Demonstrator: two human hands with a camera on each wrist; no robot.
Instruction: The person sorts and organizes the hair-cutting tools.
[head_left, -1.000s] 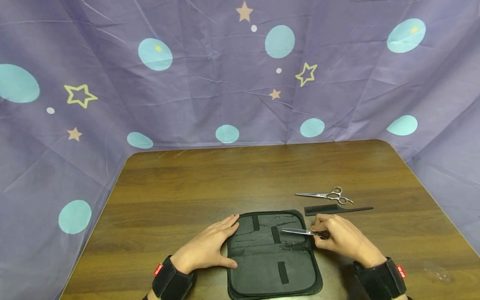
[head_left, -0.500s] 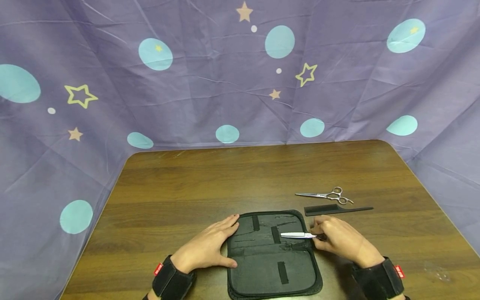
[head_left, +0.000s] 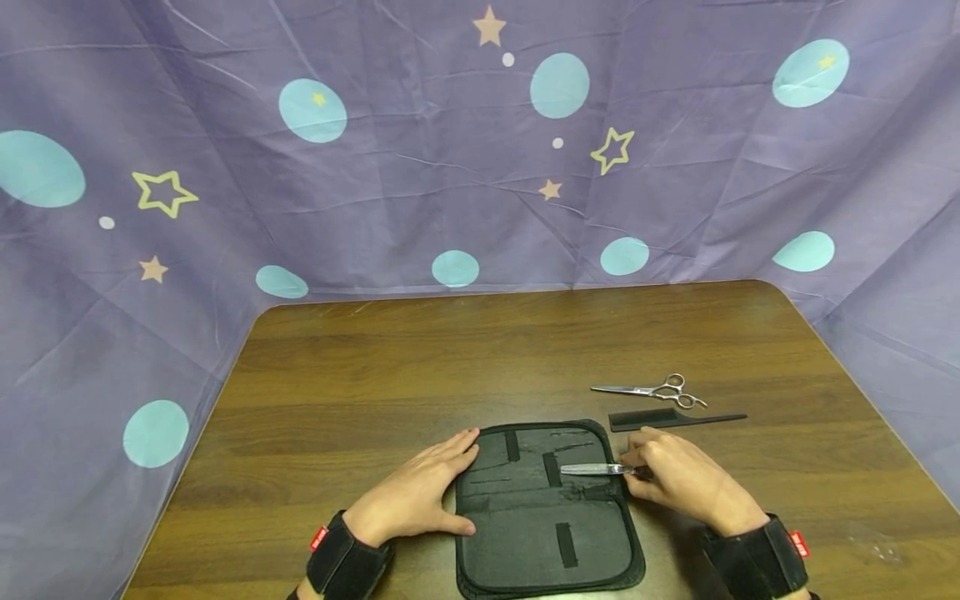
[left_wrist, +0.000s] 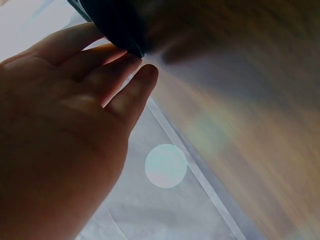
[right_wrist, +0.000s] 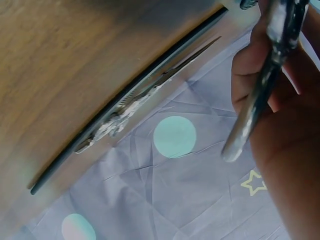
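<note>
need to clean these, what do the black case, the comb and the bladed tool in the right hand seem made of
Black case: matte, perhaps fabric or imitation leather; its dull panels leave it open.
Comb: probably dark, satin plastic; body and thin tail look moulded as one.
Bladed tool: polished metal blade, likely steel, gleaming silver.

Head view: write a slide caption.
Right hand holding a metal tool over an open black case, left hand at its edge; comb and scissors nearby.

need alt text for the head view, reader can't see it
A right hand holds a slender silver metal tool over an open black rectangular case; the left hand touches the case's left edge. Silver metal scissors and a black tail comb lie beyond on a brown wooden table.
</note>
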